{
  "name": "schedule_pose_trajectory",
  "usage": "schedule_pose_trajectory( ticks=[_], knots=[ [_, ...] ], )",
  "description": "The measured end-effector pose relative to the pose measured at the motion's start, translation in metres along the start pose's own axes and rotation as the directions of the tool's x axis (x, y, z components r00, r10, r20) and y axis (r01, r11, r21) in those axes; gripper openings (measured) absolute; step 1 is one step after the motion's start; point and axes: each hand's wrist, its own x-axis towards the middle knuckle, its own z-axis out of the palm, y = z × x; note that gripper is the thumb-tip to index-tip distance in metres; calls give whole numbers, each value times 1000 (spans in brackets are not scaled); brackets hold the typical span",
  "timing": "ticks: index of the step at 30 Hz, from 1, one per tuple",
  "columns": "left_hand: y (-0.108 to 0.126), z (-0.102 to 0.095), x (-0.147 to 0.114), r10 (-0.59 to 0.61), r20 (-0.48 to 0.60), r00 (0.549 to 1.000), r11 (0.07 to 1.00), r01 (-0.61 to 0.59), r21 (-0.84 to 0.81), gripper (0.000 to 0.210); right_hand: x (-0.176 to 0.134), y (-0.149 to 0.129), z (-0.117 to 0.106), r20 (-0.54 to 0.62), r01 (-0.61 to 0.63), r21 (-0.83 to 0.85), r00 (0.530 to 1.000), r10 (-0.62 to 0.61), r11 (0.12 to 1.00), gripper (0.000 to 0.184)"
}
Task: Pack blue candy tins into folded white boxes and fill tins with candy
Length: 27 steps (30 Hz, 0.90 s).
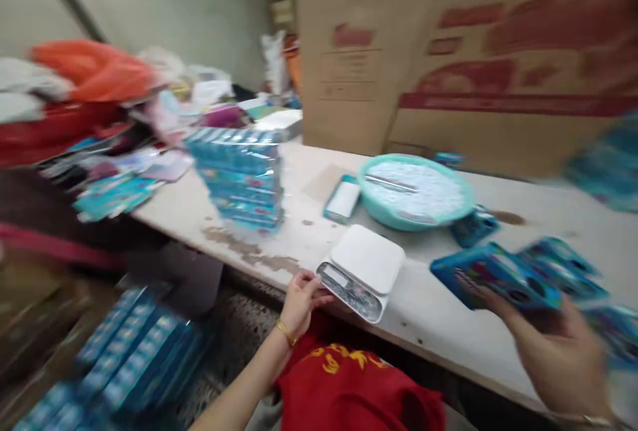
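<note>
A white digital scale with a grey display panel rests near the front edge of the table. My left hand has its fingers closed at the scale's left front corner. On the right, my right hand grips a blue printed box with dark round marks, holding it above the table. More blue printed boxes lie just beyond that hand, partly covered by it. Behind the scale sits a turquoise basin filled with small white pieces, a metal stick-like tool lying on top.
An open blue box with a white inside lies beside the basin. Plastic-wrapped blue packs stand on the left. Large cardboard cartons rise behind. Cluttered bags fill the far left. Wrapped blue bundles are below the table.
</note>
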Motion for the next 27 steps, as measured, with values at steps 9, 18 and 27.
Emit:
schedule_pose_trajectory(
  ticks=[9, 18, 27],
  knots=[
    [-44, 67, 28, -162, 45, 986, 944, 141, 297, 51, 9, 37, -10, 9, -16, 74, 1000, 15, 997, 42],
    [2, 79, 33, -291, 488, 823, 296, -408, 864, 32, 12, 77, -27, -124, -80, 33, 989, 84, 996, 41],
    [-22, 115, 25, -419, 776, 471, -87, -872, 482, 10, 2, 84, -33, -212, -116, 35, 970, 121, 993, 37]
  ],
)
